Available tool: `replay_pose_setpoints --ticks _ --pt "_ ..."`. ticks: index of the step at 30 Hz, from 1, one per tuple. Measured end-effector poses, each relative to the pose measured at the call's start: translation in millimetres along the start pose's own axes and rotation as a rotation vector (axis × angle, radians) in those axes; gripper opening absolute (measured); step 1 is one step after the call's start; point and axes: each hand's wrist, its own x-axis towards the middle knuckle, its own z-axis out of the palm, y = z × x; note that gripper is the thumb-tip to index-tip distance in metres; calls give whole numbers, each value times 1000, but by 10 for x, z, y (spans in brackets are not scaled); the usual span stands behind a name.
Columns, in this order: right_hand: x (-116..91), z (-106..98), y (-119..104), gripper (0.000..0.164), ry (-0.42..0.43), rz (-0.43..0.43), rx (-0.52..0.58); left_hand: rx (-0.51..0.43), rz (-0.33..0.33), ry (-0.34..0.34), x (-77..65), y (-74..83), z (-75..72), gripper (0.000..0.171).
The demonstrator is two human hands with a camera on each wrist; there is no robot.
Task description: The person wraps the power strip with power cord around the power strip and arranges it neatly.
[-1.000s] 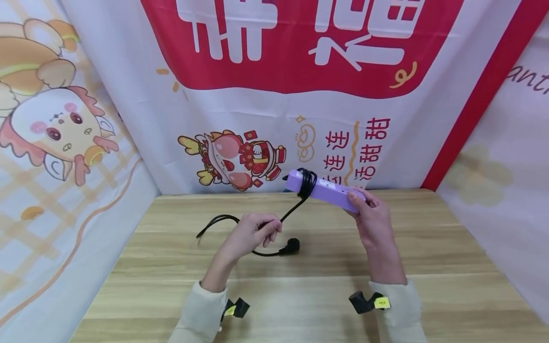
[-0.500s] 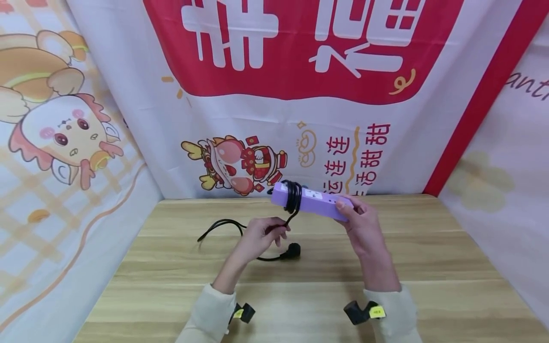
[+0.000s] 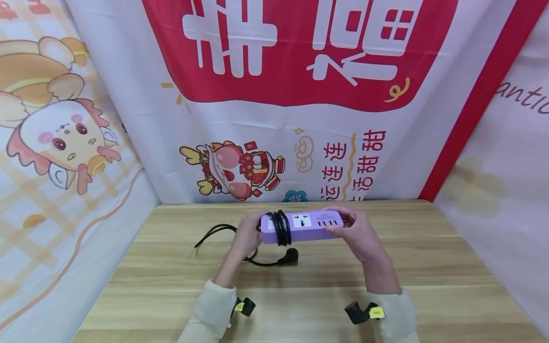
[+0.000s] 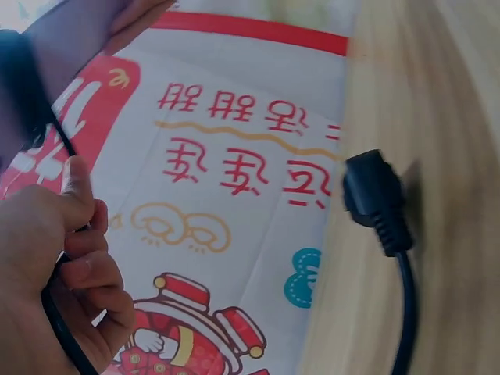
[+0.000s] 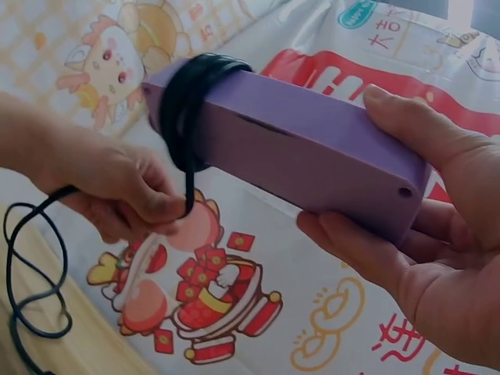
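Observation:
A purple power strip (image 3: pixel 310 232) with white socket panels and several USB ports is held up over the table. Black cord (image 3: pixel 280 228) is wound in several turns round its left end. My right hand (image 3: pixel 358 233) grips the right end, thumb on one face and fingers on the other, as the right wrist view shows. My left hand (image 4: pixel 70 266) pinches the cord between thumb and fingers just off the wound turns; in the head view it is partly behind the strip's left end. The loose cord trails down to a black plug (image 4: pixel 371 191) on the wood.
The wooden table (image 3: pixel 300 309) runs back to a white and red printed cloth (image 3: pixel 283 119). Printed cloths also stand along the left and right sides. A loop of slack cord (image 3: pixel 214 228) lies left of the plug.
The power strip has come down and left, and its socket face has turned toward the head camera. My left hand has moved up to its left end. The plug stays on the table.

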Motion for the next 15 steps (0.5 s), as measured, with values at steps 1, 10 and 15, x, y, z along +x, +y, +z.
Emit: replay_pose_setpoints --ticks 1,10,15 --pt "0 -14 12 48 -24 -6 -27 -27 -54 -9 14 -3 -17 16" --pt "38 -22 79 50 -162 -18 -247 -207 -306 -52 61 13 -129 12" --pt "42 -5 124 49 -165 -13 -303 -180 -295 -55 58 78 -151 9"
